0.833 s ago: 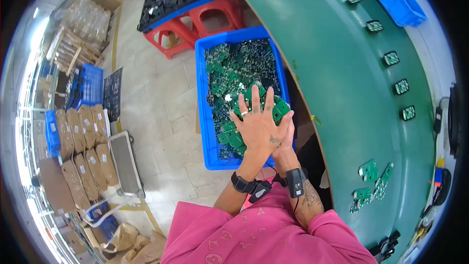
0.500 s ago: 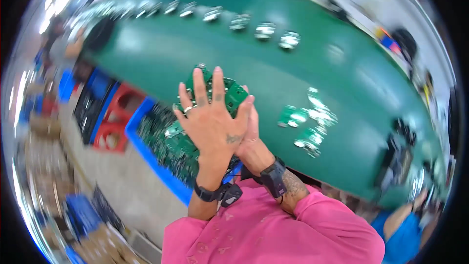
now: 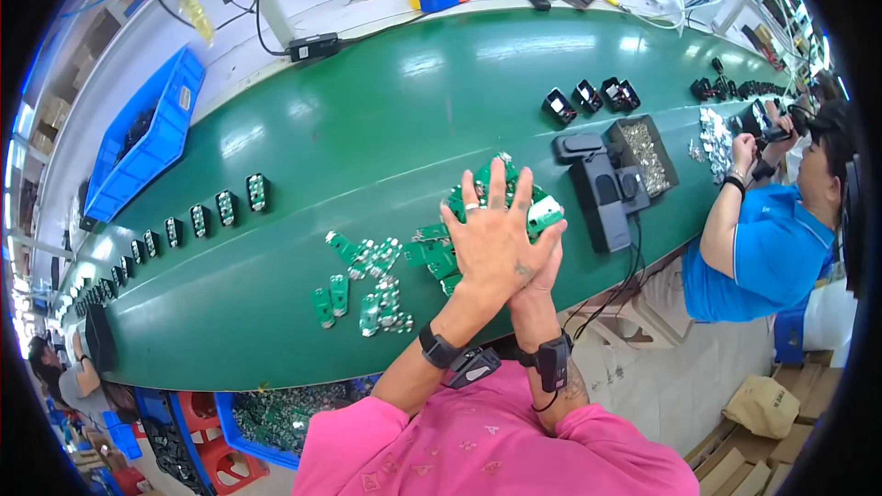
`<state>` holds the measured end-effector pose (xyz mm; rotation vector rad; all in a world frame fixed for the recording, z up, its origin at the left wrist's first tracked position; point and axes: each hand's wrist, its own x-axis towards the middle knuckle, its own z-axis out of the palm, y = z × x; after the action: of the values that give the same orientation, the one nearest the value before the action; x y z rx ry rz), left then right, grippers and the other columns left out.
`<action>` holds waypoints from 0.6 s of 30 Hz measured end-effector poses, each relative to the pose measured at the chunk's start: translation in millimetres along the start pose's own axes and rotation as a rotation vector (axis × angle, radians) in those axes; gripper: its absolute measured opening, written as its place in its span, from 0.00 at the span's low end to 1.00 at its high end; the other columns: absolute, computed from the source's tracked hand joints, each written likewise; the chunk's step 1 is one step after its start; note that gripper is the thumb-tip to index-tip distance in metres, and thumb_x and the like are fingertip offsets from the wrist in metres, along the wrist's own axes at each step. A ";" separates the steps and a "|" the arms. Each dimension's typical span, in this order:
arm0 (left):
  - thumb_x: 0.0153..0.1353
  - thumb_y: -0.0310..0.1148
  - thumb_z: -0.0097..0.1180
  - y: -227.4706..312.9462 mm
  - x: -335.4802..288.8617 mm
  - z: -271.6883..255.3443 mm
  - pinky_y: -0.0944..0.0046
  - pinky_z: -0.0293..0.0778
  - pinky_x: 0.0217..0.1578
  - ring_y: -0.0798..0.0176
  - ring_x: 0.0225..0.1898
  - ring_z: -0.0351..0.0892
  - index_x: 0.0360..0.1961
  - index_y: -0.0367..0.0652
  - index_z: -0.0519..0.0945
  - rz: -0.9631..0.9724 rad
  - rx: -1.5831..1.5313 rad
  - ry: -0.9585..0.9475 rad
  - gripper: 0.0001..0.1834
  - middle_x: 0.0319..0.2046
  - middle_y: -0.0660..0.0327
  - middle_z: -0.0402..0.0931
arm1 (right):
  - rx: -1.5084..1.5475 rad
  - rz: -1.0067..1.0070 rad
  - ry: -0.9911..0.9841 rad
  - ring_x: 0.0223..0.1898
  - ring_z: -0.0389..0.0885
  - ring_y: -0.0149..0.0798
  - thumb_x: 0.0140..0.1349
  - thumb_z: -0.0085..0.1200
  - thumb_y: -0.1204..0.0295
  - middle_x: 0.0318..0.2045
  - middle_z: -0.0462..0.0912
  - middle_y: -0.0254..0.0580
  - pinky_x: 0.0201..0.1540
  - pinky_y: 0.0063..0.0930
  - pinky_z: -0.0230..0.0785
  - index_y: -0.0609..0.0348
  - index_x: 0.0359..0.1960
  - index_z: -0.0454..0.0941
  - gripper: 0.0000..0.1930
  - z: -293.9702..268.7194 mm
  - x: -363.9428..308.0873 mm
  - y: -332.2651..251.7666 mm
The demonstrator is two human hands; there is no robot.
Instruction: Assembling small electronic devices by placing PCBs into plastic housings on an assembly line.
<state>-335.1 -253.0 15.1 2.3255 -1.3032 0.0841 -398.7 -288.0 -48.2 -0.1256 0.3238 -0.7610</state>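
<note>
A bunch of small green circuit boards (image 3: 545,213) is caught between my two hands above the table. My left hand (image 3: 496,243) lies across the top with its fingers spread, a ring on one of them. Beneath it is my right hand (image 3: 544,277), mostly hidden; its thumb side shows at the edge. Green boards stick out past my fingertips and beside the left hand. Whether the boards at the left side touch the table, I cannot tell. Left of my hands, loose boards (image 3: 372,257) lie scattered in a small group on the green table (image 3: 276,331).
A row of black housings with boards (image 3: 226,208) runs along the left. Right of my hands are a black device (image 3: 597,202) and a box of small metal parts (image 3: 646,156). A blue bin of boards (image 3: 276,418) sits below the table edge. A co-worker (image 3: 767,230) works at right.
My view has swung round to the right. My hands, with the boards between them, have moved from beside the blue bin to over the table, right of the loose boards.
</note>
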 end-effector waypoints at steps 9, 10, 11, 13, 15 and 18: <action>0.61 0.63 0.49 6.3 28.5 49.4 0.23 0.40 0.65 0.36 0.70 0.56 0.70 0.50 0.65 -0.138 -0.122 -0.155 0.41 0.68 0.42 0.61 | -0.472 -0.099 0.197 0.54 0.77 0.38 0.77 0.33 0.51 0.49 0.80 0.40 0.58 0.32 0.68 0.57 0.54 0.76 0.25 -21.8 31.3 -44.8; 0.61 0.63 0.49 5.5 28.8 53.0 0.23 0.40 0.65 0.36 0.70 0.56 0.70 0.50 0.65 -0.142 -0.112 -0.164 0.41 0.68 0.42 0.61 | -0.731 -0.187 0.210 0.50 0.80 0.38 0.77 0.34 0.54 0.44 0.82 0.41 0.55 0.29 0.69 0.58 0.49 0.79 0.24 -28.3 32.4 -50.1; 0.62 0.62 0.49 3.5 29.8 56.1 0.22 0.40 0.64 0.36 0.69 0.57 0.70 0.50 0.65 -0.135 -0.118 -0.114 0.40 0.68 0.42 0.61 | -0.919 -0.241 0.228 0.47 0.82 0.41 0.77 0.37 0.59 0.40 0.85 0.47 0.52 0.30 0.70 0.65 0.46 0.81 0.23 -26.3 32.9 -55.0; 0.63 0.57 0.50 2.4 32.1 61.8 0.22 0.40 0.64 0.36 0.68 0.60 0.69 0.46 0.65 -0.102 -0.092 -0.043 0.39 0.66 0.41 0.63 | -1.142 -0.393 0.240 0.48 0.82 0.43 0.76 0.38 0.61 0.42 0.84 0.51 0.53 0.32 0.70 0.69 0.47 0.80 0.22 -11.6 30.9 -55.1; 0.62 0.53 0.53 -1.3 33.9 64.9 0.25 0.44 0.65 0.37 0.66 0.62 0.69 0.44 0.65 -0.057 -0.157 0.007 0.38 0.64 0.42 0.65 | -1.401 -0.502 0.254 0.55 0.79 0.52 0.73 0.41 0.66 0.51 0.80 0.64 0.58 0.38 0.68 0.73 0.55 0.75 0.21 -0.4 23.6 -58.0; 0.62 0.45 0.56 -3.5 33.0 63.9 0.32 0.50 0.66 0.39 0.63 0.66 0.66 0.39 0.66 0.038 -0.304 0.053 0.35 0.61 0.43 0.69 | -1.729 -0.668 0.217 0.60 0.73 0.59 0.73 0.40 0.69 0.57 0.76 0.64 0.63 0.43 0.64 0.72 0.59 0.71 0.21 -11.1 17.9 -60.9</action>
<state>-325.1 -304.8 -33.8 2.0294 -1.2392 -0.0386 -430.3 -344.2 -49.2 -1.8594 1.1157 -0.9490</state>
